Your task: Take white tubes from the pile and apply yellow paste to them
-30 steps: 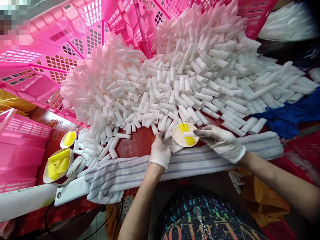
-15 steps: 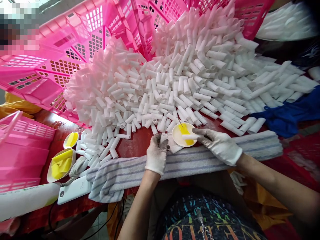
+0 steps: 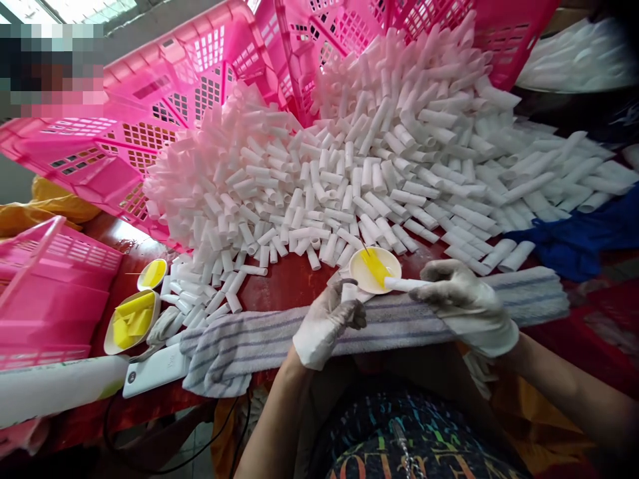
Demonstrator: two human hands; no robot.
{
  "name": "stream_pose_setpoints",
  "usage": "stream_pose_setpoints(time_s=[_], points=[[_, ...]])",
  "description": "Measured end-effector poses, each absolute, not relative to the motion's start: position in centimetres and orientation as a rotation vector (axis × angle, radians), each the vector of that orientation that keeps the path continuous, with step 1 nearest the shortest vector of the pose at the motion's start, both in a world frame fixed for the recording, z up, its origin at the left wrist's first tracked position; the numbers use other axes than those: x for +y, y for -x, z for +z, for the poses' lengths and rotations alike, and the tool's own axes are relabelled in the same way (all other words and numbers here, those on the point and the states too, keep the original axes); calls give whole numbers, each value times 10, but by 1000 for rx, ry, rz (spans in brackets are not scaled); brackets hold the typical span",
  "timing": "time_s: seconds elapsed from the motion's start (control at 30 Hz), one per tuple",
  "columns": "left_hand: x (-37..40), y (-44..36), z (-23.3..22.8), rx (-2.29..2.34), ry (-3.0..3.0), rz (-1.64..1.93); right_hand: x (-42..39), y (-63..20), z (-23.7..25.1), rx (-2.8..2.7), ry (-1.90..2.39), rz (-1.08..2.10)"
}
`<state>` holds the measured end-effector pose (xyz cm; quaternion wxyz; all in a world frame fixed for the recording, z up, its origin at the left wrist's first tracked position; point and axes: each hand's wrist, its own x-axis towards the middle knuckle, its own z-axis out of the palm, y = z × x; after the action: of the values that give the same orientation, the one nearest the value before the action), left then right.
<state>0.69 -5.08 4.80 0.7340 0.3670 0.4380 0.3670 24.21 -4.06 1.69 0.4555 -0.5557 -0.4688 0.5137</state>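
Note:
My left hand [image 3: 327, 322], in a white work glove with greyed fingers, is closed around a short white tube [image 3: 349, 291], its open end facing up. My gloved right hand [image 3: 469, 306] pinches a slim white stick-like piece [image 3: 407, 284], whose far end reaches the near rim of a small cream dish [image 3: 359, 269]. Inside that dish lies a yellow sponge-like strip [image 3: 373, 266], with a thin dark stick standing at its back edge. Under and before both hands runs a rolled striped towel [image 3: 279, 336].
A large heap of white tubes [image 3: 339, 179] spills from tipped pink baskets [image 3: 164, 86] across the red table [image 3: 264, 289]. At left are a bowl of yellow pieces [image 3: 132, 319], a smaller yellow-filled dish [image 3: 152, 273] and a white phone-like device [image 3: 154, 369]. Blue cloth [image 3: 579, 233] lies right.
My right hand has drawn the white piece rightward, from over the dish to its near edge. My left hand has turned slightly, still holding its tube. The view has shifted a little.

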Motion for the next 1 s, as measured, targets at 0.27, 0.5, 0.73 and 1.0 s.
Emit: stream_pose_setpoints(time_s=[0.27, 0.5, 0.73, 1.0], points=[[-61, -23, 69, 806, -758, 737, -47, -244, 25, -940, 1311, 1272], [-66, -28, 66, 822, -859, 592, -48, -234, 47, -995, 1397, 1290], [-69, -28, 41, 1128, -1073, 785, -47, -234, 57, -969, 1509, 1463], [-71, -26, 27, 1125, -1124, 795, -46, -241, 60, -929, 1474, 1420]])
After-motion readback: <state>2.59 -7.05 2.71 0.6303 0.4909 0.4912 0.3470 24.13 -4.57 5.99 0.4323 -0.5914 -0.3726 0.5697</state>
